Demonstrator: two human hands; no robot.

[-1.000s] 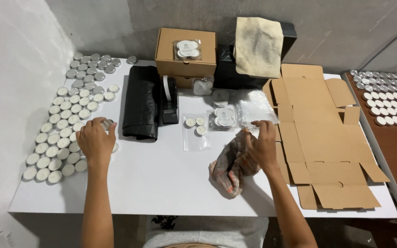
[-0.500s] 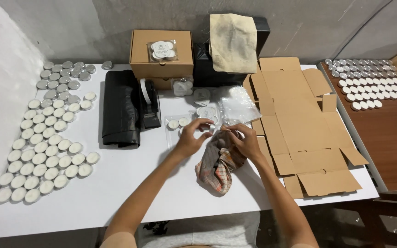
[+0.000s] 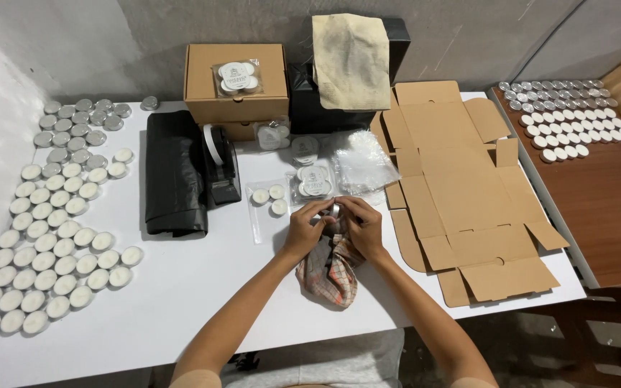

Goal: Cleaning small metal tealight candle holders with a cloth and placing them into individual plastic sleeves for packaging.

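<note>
Checked cloth (image 3: 330, 274), both hands apparently pinching.

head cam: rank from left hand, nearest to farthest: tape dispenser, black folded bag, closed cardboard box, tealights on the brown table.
From the left hand:
1. Tape dispenser, up and left of the hand.
2. Black folded bag, just beyond the dispenser, further left.
3. Closed cardboard box, at the back of the white table.
4. Tealights on the brown table, far right.

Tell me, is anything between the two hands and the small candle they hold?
Only the checked cloth. The left hand and right hand meet around the candle, with the cloth bunched under it; nothing else is between.
</note>
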